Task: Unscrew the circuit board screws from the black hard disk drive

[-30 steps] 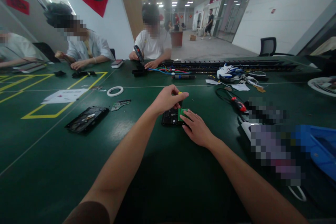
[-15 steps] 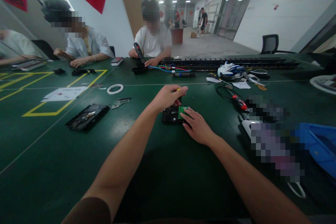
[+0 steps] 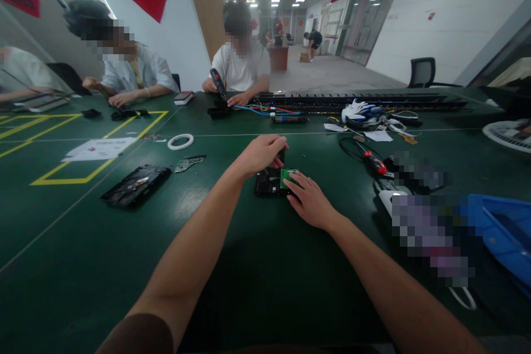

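Note:
A small black device with a green circuit board [image 3: 286, 178], which looks like a hard drive, lies flat on the green table in front of me. My left hand [image 3: 265, 152] is closed above its far edge, around what appears to be an upright screwdriver; the fingers hide most of it. Spread fingers of my right hand [image 3: 309, 199] rest on the right side of the circuit board, covering part of it. Off to the left lie an opened black casing [image 3: 136, 185] and a loose piece of circuit board [image 3: 189, 164].
A white tape ring [image 3: 180, 141] and paper sheets [image 3: 99, 148] lie at left. On the right are a red-handled screwdriver [image 3: 375, 162], gloves [image 3: 360, 113] and a blue tray [image 3: 504, 232]. Across the table a person [image 3: 238, 66] uses a power screwdriver near coloured wires.
My left hand has turned slightly at the thumb, and a yellow spot by it is now out of sight. My right hand stays on the board. A distant person has bent over a box.

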The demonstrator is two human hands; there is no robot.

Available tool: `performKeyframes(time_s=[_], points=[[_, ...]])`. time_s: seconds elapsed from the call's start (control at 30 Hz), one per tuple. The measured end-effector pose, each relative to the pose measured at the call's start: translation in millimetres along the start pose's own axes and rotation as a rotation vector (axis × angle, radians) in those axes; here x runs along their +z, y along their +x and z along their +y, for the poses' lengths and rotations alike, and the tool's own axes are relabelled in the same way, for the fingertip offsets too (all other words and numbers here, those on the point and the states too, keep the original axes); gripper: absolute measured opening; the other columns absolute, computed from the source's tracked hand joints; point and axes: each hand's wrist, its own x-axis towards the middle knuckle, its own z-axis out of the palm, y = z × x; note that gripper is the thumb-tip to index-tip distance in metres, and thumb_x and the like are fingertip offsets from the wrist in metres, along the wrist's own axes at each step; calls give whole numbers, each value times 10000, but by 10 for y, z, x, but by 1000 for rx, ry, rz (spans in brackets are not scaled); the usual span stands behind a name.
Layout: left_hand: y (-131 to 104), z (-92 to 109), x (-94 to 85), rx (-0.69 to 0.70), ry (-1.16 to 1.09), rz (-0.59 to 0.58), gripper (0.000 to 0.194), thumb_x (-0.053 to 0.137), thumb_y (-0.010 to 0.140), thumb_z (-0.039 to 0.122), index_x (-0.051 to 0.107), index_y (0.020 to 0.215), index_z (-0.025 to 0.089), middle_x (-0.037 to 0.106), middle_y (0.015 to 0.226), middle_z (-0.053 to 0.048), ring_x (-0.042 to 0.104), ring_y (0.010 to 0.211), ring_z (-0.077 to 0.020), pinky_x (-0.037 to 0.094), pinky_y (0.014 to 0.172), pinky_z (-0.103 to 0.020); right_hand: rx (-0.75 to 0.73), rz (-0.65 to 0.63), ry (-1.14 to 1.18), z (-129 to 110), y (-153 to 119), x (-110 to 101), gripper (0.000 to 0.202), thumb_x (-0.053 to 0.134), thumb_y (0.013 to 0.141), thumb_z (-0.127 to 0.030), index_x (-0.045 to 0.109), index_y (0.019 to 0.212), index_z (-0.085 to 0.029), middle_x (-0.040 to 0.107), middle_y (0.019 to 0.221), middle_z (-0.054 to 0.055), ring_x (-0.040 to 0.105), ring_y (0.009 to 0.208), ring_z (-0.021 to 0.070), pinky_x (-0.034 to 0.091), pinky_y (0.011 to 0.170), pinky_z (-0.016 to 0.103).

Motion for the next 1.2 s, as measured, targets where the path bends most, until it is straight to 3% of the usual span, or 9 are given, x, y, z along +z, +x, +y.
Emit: performKeyframes(time_s=[0.27,0.43,0.63,0.77,0.97,1.07,1.2], points=[[-5,-20,7,23,169,42,460,620,975,630,575,861,187,703,760,-52,716,624,-153,536,544,-246,-6,23,-3,9,1,34,482,485,1061,-320,527,1533,-230,417,1672,117,283,1592,318,304,1257,611],[-27,12,12,30,202,21,434,629,978,604,567,858,192,691,738,-52,715,623,-168,538,548,-270,3,1,-4,-4,6,9,495,495,1058,-321,519,1541,-214,408,1676,125,276,1593,329,301,1260,610],[-17,-10,83,27,59,-65,346,591,1017,530,572,968,188,688,851,-44,704,632,-132,540,546,-235,11,-7,0,-9,7,3,506,491,1060,-340,495,1558,-248,404,1681,100,265,1599,310,293,1265,598],[-15,-7,61,29,91,-46,353,454,1075,480,640,1002,188,663,870,-37,681,583,-117,515,502,-226,13,-5,4,2,3,17,502,474,1067,-357,495,1556,-249,394,1687,96,254,1603,308,287,1266,608],[-37,30,5,119,198,-45,303,500,1062,402,711,1041,186,735,1017,-70,635,522,-83,423,415,-205,12,-9,2,9,1,17,501,468,1066,-359,500,1550,-233,401,1681,101,257,1601,319,301,1259,611],[-20,4,3,144,159,-37,281,484,1068,371,693,1066,183,726,1025,-73,643,536,-83,452,436,-203,7,-12,10,7,1,14,500,478,1062,-341,504,1547,-226,407,1678,108,263,1599,317,306,1259,605],[-4,-25,-1,102,31,-9,392,392,1096,430,663,1009,160,697,948,-76,634,525,-94,501,473,-227,3,-3,16,7,0,14,497,479,1059,-332,509,1544,-226,414,1675,107,261,1600,311,298,1262,607]])
